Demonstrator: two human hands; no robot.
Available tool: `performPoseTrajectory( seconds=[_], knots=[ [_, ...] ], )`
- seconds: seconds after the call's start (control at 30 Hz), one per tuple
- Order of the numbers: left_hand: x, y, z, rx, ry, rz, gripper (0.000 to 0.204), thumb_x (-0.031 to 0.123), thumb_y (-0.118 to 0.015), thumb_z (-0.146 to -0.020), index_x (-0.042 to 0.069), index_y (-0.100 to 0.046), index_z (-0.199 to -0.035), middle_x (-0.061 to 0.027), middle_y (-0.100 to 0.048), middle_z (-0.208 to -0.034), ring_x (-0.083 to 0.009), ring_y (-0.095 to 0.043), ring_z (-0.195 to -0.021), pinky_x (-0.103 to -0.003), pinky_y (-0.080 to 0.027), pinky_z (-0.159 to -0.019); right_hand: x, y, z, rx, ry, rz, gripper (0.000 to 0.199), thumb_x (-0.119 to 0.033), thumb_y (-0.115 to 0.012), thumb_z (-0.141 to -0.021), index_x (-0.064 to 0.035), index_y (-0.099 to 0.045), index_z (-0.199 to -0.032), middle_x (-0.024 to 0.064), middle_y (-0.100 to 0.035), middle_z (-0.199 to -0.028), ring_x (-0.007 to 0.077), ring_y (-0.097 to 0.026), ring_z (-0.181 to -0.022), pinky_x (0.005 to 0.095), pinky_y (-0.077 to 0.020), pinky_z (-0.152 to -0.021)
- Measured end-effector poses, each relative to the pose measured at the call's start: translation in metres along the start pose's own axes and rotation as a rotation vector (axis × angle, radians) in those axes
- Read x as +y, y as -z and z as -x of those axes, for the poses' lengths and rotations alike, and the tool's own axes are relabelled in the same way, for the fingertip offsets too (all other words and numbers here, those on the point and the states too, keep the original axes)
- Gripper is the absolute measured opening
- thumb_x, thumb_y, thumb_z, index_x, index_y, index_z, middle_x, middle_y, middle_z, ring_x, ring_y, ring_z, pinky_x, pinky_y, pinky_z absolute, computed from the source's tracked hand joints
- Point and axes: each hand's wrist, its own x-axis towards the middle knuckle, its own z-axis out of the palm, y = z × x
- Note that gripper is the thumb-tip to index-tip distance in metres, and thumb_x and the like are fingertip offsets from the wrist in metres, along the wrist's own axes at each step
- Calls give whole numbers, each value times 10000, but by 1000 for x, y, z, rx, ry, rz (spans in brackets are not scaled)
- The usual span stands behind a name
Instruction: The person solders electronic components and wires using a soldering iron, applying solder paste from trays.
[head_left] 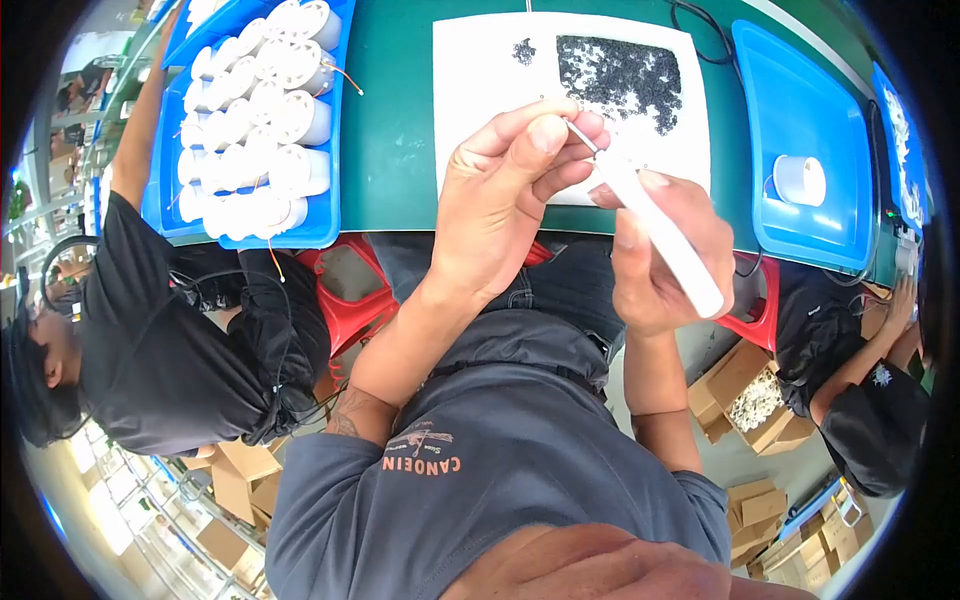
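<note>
My right hand [660, 255] grips a white pen-shaped tool [665, 235] that slants up to the left. Its thin metal tip [582, 137] is pinched between the thumb and forefinger of my left hand [505, 200]. Both hands hover over the near edge of a white sheet [480, 70] on the green table [390, 120]. A heap of tiny dark parts [620, 75] lies on the sheet's far right, with a smaller cluster [523, 50] to its left. Whether a small part sits at the tip is hidden by my fingers.
A blue tray [325, 225] packed with white cylindrical parts [270, 120] stands at left. Another blue tray [800, 100] at right holds one white cylinder [800, 180]. Co-workers in dark shirts sit at left [160, 340] and right [870, 420]. Cardboard boxes [750, 400] stand on the floor.
</note>
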Motion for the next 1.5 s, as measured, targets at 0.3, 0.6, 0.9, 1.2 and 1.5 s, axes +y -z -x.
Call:
performPoseTrajectory(
  seconds=[0.3, 0.6, 0.9, 1.2, 1.5],
  knots=[
    [2, -3, 4, 58, -31, -40, 301, 210, -657, -1009, -9, -677, -1214, -142, -725, -1121, -207, -709, -1046, -289, -578, -901, -6, -7, -2, -45, 201, 216, 357, 36, -788, -798, -9, -686, -1137, 201, -727, -967, 284, -743, -789, 343, -608, -675],
    [-1, -3, 4, 78, -248, -343, 299, 185, -630, -1027, -34, -673, -1227, -180, -737, -1119, -218, -720, -1046, -314, -591, -880, -9, -8, 1, -73, 202, 242, 377, 74, -783, -789, -18, -704, -1146, 205, -716, -1003, 299, -740, -846, 336, -603, -694],
    [6, -5, 1, -22, -63, -54, 318, 218, -576, -1050, -26, -645, -1242, -161, -702, -1160, -200, -662, -1111, -363, -519, -1003, 3, -8, 16, 100, -158, 14, 316, 109, -776, -794, 50, -709, -1096, 187, -737, -950, 222, -733, -882, 289, -574, -776],
    [3, -7, -9, -196, -154, -335, 220, 182, -592, -1022, -1, -674, -1113, -154, -697, -1103, -264, -651, -1117, -378, -487, -998, -8, 16, 14, -98, -552, -392, 221, -65, -602, -1017, 65, -605, -1196, 103, -706, -903, 94, -642, -741, 223, -511, -673],
    [5, -22, -2, -150, -322, -763, 286, 83, -616, -995, -53, -587, -1245, -119, -679, -1050, -160, -653, -1006, -315, -498, -941, -3, 53, 9, 8, -489, -388, 232, -118, -531, -1052, 8, -528, -1247, 75, -644, -890, 95, -583, -710, 233, -491, -637]
  ],
)
